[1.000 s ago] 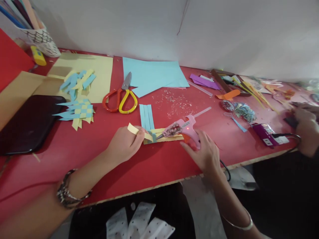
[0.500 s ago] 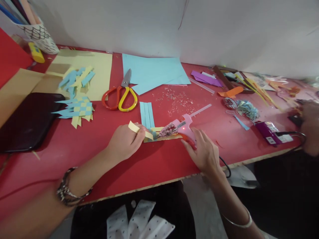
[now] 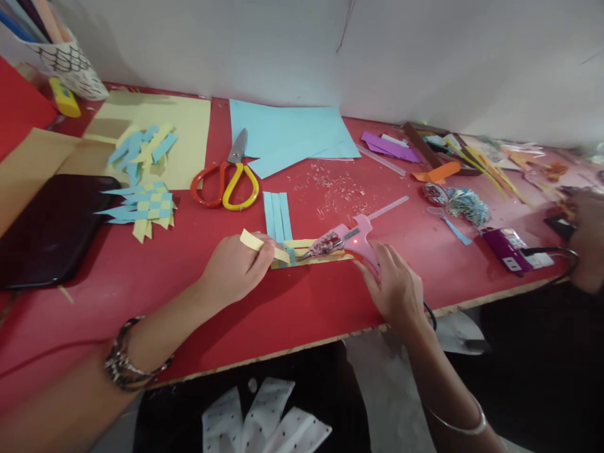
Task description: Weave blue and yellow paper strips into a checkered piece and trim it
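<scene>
My left hand pinches a pale yellow paper strip, its fingers bent over the woven corner of a paper piece. Three or so light blue strips run away from me there, crossing yellow strips that lie sideways. My right hand is wrapped round the handle of a pink glue gun, with a clear glue stick poking out of its back. The gun's nozzle points left, close to the blue strips by my left fingertips. Whether the tip touches the paper, I cannot tell.
Scissors with red and yellow handles lie beyond my left hand. A finished-looking woven paper fish shape and a dark phone-like slab are at left. Blue paper lies behind. A purple power socket stands at right, near another person's hand.
My right hand and the glue gun have shifted slightly to the right, drawing the nozzle back from my left fingers. My left hand still pinches the yellow strip.
</scene>
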A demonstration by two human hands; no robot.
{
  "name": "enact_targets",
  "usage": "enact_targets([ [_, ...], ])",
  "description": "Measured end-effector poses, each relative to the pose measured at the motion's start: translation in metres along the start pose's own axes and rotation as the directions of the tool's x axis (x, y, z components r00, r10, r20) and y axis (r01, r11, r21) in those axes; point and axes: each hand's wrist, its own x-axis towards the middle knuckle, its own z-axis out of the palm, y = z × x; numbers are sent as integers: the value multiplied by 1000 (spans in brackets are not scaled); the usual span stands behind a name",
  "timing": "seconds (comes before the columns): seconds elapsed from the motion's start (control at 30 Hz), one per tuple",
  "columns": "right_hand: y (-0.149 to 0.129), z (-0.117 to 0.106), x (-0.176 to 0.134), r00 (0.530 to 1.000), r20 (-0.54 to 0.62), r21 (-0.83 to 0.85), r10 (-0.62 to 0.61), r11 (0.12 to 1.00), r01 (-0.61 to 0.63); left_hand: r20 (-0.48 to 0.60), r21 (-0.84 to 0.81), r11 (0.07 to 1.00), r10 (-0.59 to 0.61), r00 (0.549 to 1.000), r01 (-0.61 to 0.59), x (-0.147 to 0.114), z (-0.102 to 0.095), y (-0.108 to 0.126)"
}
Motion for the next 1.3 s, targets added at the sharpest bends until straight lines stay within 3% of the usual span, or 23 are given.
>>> enact_targets([
  [1.3,48,-21,-18,983,-65,-165,171,970,-179,35,-52,997,-48,998,50,0,1,1],
])
